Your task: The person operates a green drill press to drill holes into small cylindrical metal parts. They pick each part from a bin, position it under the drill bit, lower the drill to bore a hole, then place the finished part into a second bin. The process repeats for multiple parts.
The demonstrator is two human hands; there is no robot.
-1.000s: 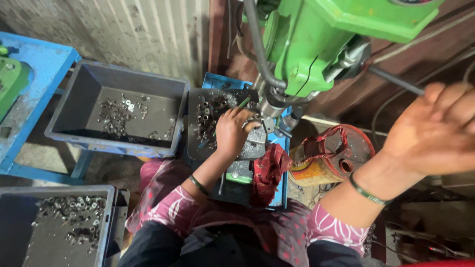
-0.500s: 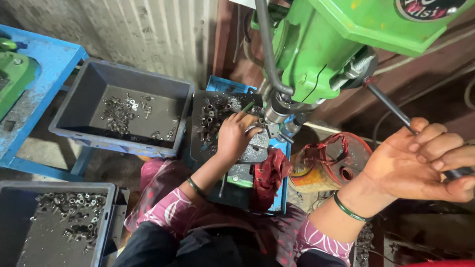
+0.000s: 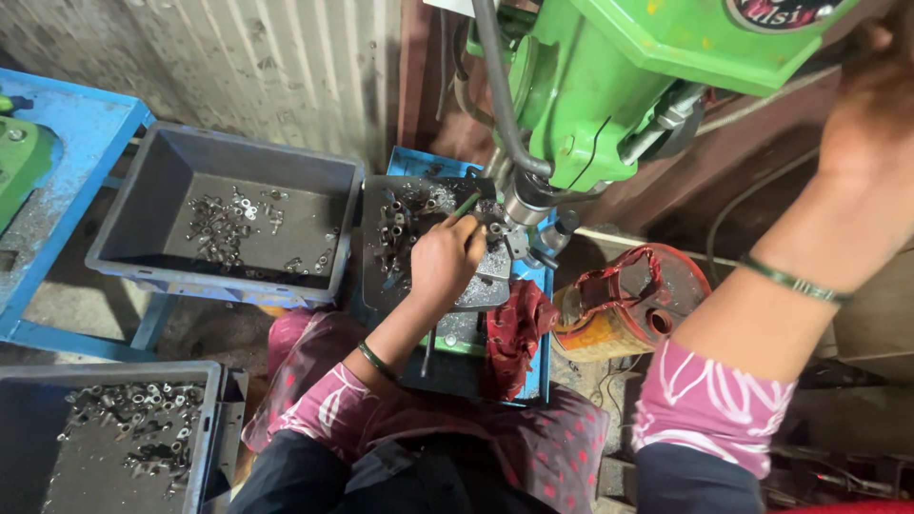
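Under the drill's (image 3: 609,105) spindle, my left hand (image 3: 440,266) pinches a green stick (image 3: 466,204) beside the small part (image 3: 495,231) on the plate, so I'd keep fingers clear while my right hand (image 3: 871,105), its grip hidden, works above.

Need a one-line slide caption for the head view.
Seated worker's left hand holds a small part under the green drill press spindle; right hand is raised beside the machine; grey trays hold metal parts.

Left hand (image 3: 440,265) at green drill press (image 3: 609,86) — working

Thin green rod (image 3: 466,205), tilted, apparently pinched over parts tray (image 3: 381,286).
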